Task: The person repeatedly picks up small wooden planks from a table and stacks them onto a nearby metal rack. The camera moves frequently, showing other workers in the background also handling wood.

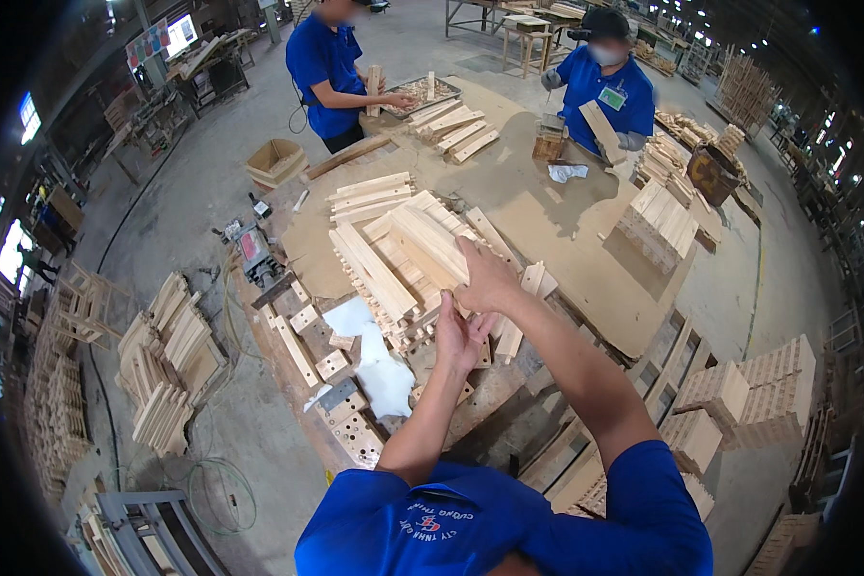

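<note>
A pale wooden bar (430, 244) lies tilted over a stack of similar wooden pieces (372, 274) on the worktable. My right hand (488, 276) is closed round the near right end of this bar, fingers over its top. Just below, my left hand (461, 332) is turned palm up, its thumb against the bar's near end and its fingers partly hidden under my right hand. Several more wooden bars (370, 198) lie just beyond the stack. To its right, loose pieces (512, 326) rest beside my right wrist.
White cloth-like material (384, 376) and drilled blocks (358, 439) lie near the table's front left. A grey metal device (254, 252) sits at the left edge. Two co-workers in blue shirts (323, 67) stand across the table, handling wood. Stacked blocks (655, 226) stand to the right.
</note>
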The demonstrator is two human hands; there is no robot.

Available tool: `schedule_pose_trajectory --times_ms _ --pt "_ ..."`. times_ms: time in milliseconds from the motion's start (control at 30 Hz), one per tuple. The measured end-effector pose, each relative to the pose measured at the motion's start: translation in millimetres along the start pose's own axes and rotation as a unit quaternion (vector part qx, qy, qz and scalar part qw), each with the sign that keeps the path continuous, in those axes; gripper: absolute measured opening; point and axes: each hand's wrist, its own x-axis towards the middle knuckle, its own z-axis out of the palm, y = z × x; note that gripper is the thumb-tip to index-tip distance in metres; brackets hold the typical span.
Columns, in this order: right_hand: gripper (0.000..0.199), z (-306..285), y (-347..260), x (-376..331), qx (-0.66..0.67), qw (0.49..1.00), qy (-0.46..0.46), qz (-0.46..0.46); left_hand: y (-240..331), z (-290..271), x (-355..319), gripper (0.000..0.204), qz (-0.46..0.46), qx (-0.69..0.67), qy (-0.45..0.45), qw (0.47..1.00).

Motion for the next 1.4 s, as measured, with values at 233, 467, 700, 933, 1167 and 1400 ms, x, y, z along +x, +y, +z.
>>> schedule_pose_trajectory --times_ms 233,467,700,933,1167,1400 --pt "0.097 -4.4 5.9 -7.7 0.006 1.0 -0.01 -0.023 -1.6 -9.8 -1.3 0.041 -0.021 0.097 0.069 0.993" --pt "0.087 -3.6 7.8 -6.2 0.025 0.999 0.004 -0.034 -6.9 -13.7 -1.8 0.021 0.021 0.039 0.124 0.991" --pt "0.081 -2.9 -7.9 -21.6 -0.016 0.998 0.017 -0.058 5.4 -17.6 -6.2 0.028 0.013 0.05 0.145 0.988" --pt "0.09 9.2 -22.3 -43.0 -0.089 0.992 0.055 -0.075 23.2 13.3 -5.6 0.045 0.006 0.091 0.126 0.988" --pt "0.099 -1.2 -12.0 -38.9 -0.041 0.994 -0.023 -0.094 31.4 19.2 -2.5 0.038 -0.026 0.197 0.152 0.968" --pt "0.078 9.5 6.9 -23.8 0.09 0.981 0.026 -0.17 28.9 -7.2 0.8 0.034 0.023 0.251 0.145 0.957"
